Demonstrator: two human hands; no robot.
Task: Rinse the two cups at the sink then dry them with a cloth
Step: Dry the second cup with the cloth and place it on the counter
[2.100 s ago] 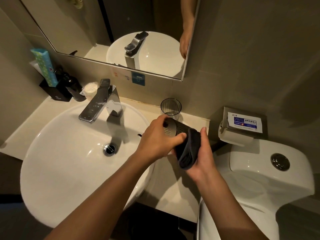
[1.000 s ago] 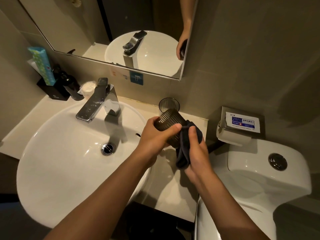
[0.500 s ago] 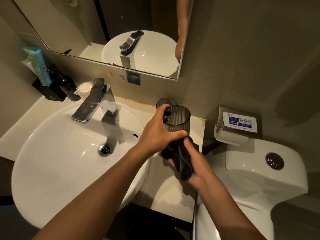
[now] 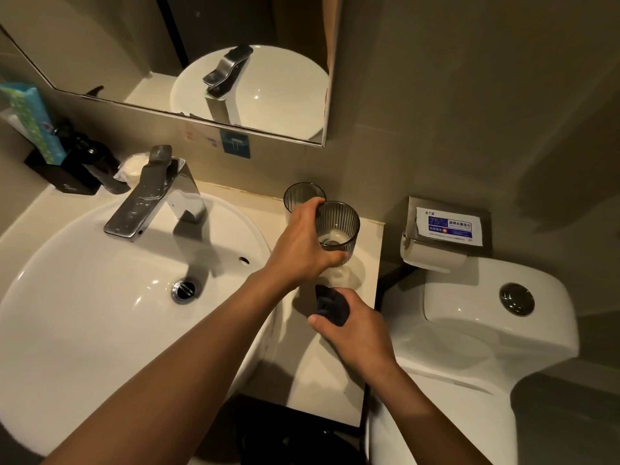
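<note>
My left hand grips a ribbed smoky glass cup upright, low over the counter to the right of the sink. A second cup of the same kind stands upright just behind it by the wall, partly hidden by my fingers. My right hand holds a bunched dark cloth over the counter, in front of the held cup and apart from it.
A chrome faucet reaches over the basin; the drain lies below it. Black bottles and a green box stand at the back left. A toilet and a paper holder flank the counter's right edge. A mirror hangs above.
The cup was tipped sideways with the cloth rubbing it; now my left hand has turned it upright and lowered it beside the other cup. My right hand drew the cloth away towards me.
</note>
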